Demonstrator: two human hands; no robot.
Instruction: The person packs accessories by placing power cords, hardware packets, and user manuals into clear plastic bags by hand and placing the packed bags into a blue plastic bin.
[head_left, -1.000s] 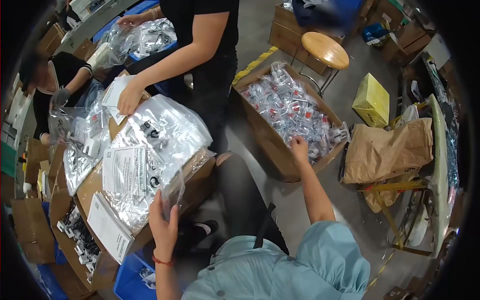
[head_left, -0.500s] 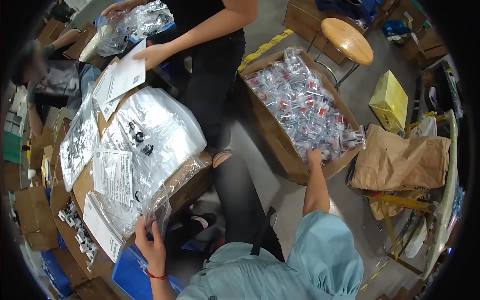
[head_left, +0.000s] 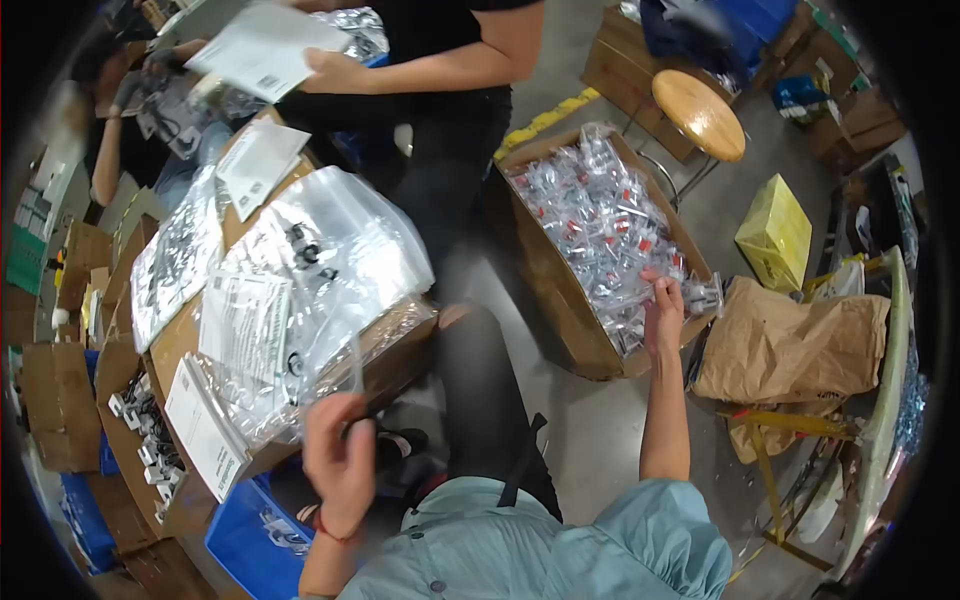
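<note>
My left hand (head_left: 340, 465) is just below the near edge of a clear plastic bag (head_left: 270, 395) that holds a printed sheet (head_left: 245, 325); its fingers are curled, and blur hides whether they grip anything. My right hand (head_left: 662, 312) is over the near end of a cardboard box (head_left: 560, 300) full of small clear bags with red and white parts (head_left: 610, 220). Its fingers are bunched together, and what they hold is too small to make out. A pile of flat clear bags (head_left: 370, 230) lies on the carton beside my left hand.
A co-worker across the carton holds white sheets (head_left: 265, 50); another person sits at upper left. Stacked booklets (head_left: 205, 430) lie at the carton's near corner, above a blue bin (head_left: 245, 540). A round stool (head_left: 698, 112), yellow box (head_left: 775, 235) and brown paper bag (head_left: 790, 340) are right.
My right hand has risen from low in the box's near end. My left hand has shifted slightly right, off the bag's corner. The co-worker has lifted the white sheets away from the carton.
</note>
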